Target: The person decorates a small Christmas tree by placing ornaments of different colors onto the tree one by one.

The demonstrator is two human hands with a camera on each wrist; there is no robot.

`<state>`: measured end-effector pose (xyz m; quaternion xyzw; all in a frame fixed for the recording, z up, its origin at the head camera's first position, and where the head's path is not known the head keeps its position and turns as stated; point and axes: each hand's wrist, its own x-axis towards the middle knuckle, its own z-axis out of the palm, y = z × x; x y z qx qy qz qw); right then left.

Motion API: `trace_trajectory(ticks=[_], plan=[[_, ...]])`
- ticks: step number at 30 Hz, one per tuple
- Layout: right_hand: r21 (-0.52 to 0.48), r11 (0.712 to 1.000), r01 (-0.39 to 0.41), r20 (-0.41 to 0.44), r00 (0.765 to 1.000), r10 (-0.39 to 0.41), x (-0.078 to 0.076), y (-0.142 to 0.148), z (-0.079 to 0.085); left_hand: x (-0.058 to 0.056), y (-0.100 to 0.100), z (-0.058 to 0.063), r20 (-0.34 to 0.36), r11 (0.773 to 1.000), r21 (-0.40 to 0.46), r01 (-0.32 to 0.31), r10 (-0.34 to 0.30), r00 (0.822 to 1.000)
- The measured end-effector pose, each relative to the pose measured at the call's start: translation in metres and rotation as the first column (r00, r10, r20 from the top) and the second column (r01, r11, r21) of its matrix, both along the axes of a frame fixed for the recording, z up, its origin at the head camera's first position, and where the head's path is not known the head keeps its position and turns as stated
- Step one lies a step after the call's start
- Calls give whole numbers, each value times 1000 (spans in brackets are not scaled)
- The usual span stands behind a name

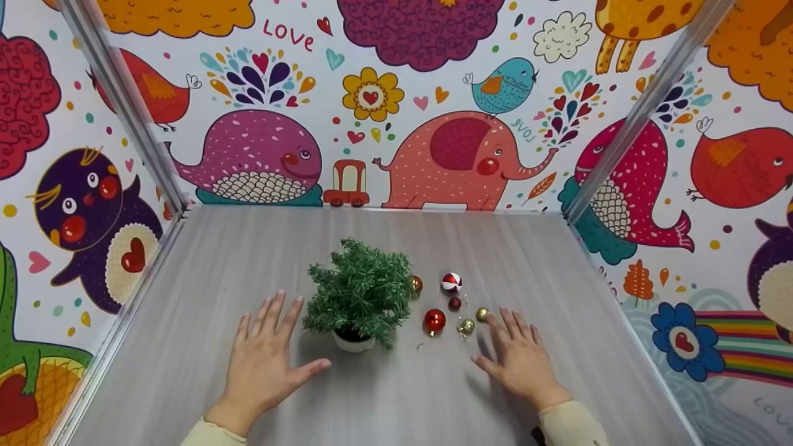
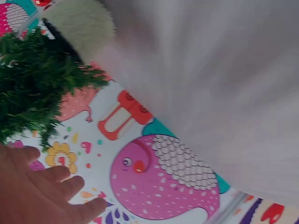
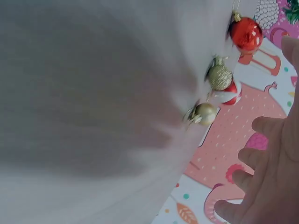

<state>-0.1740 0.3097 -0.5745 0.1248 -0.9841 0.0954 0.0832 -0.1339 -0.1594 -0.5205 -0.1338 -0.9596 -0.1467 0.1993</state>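
A small green artificial Christmas tree (image 1: 358, 288) stands upright in a pale pot (image 1: 354, 344) on the table. To its left, my left hand (image 1: 263, 356) is spread with straight fingers, holding nothing. My right hand (image 1: 519, 359) is also spread and bare, just right of the ornaments. These include a shiny red ball (image 1: 434, 321), a red-and-white ball (image 1: 451, 282), a small dark red ball (image 1: 455, 303), a glittery gold ball (image 1: 466, 326) and a small gold ball (image 1: 482, 314) close to the right fingertips. Another gold ball (image 1: 416, 285) is partly hidden behind the tree.
The grey wood-grain table (image 1: 260, 238) is bounded by printed cartoon panels (image 1: 372, 56) at the back and both sides. Metal corner posts (image 1: 121, 105) rise at the back left and back right.
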Motion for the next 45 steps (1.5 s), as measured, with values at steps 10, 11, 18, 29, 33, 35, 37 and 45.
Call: trace_trajectory(ticks=[10, 11, 18, 29, 33, 35, 37, 45], plan=[[46, 993, -108, -24, 994, 109, 1, -23, 6, -12, 34, 22, -143, 981, 163, 106, -83, 986], [52, 991, -121, -29, 992, 123, 0, -25, 6, -14, 37, 23, -156, 976, 182, 120, -92, 984], [75, 968, -239, -47, 969, 242, -9, -43, 5, -22, 49, 24, -173, 939, 281, 197, -152, 973], [47, 944, -327, -100, 939, 330, -24, -52, -3, -26, 50, 21, -179, 933, 285, 219, -172, 969], [45, 941, -335, -109, 935, 338, -36, -53, -5, -27, 48, 23, -166, 930, 287, 229, -188, 968], [48, 938, -344, -119, 930, 347, -42, -53, -6, -27, 47, 22, -161, 929, 286, 235, -195, 968], [44, 934, -355, -125, 925, 358, -48, -55, -6, -27, 46, 22, -154, 928, 286, 237, -199, 968], [97, 894, -438, -141, 883, 448, -65, -65, -7, -26, 45, 23, -122, 930, 287, 231, -204, 971]])
